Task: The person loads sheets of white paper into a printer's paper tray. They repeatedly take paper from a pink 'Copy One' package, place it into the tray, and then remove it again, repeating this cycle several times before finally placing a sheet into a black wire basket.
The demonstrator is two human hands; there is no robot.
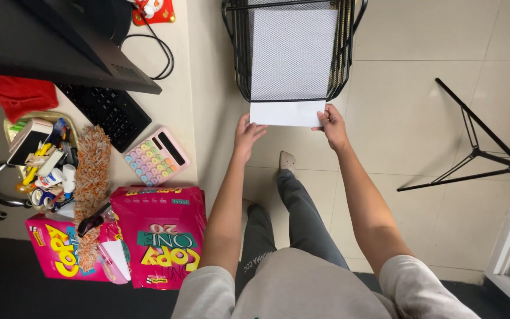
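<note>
A desk at the far left is crowded: a tray of pens, glue and tape [42, 162] beside a shaggy duster [91, 177], two bright pink packs of copy paper [160, 242] at the desk's near edge, a pastel pink calculator [156, 156] just above them, and a black keyboard [106, 109] under the edge of a dark monitor [60, 44]. To the right of the desk, a person in a grey shirt and dark trousers stands on a pale tiled floor [420, 94], both bare arms stretched forward. The left hand [247, 134] pinches the lower left corner of a stack of white paper [287, 112], fingers curled, thumb on top. The paper sits partly inside a black wire-mesh tray [293, 50], its near end sticking out past the tray's front lip, the rest showing through the mesh. The right hand [332, 125] grips the paper's lower right corner, fingers closed around the edge. Further right, black tripod legs [473, 150] splay across the tiles, well apart from the person.
</note>
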